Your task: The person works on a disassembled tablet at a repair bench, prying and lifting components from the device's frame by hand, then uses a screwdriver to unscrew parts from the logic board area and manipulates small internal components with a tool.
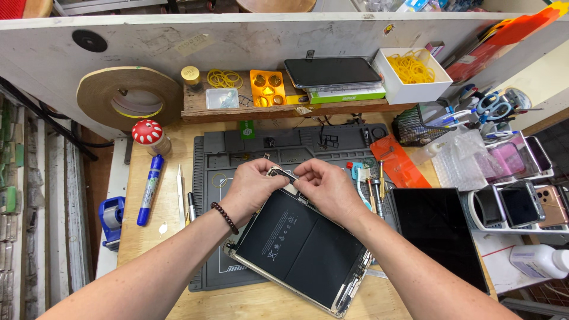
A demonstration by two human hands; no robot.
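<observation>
An opened tablet body (302, 252) with two black battery cells lies tilted on the grey work mat (207, 178). Both my hands meet at its upper corner. My left hand (252, 189), with a bead bracelet on the wrist, pinches a small dark part (283, 173) at the tablet's top edge. My right hand (329, 186) grips the same part from the right. The fingers hide what the part is fixed to.
A black tablet screen (435, 228) lies right of the mat. Screwdrivers (373, 192) and an orange pry tool (394, 160) sit nearby. A blue marker (148, 189), tweezers (181, 195) and a tape dispenser (111, 219) lie left. Phones (518, 204) are racked far right.
</observation>
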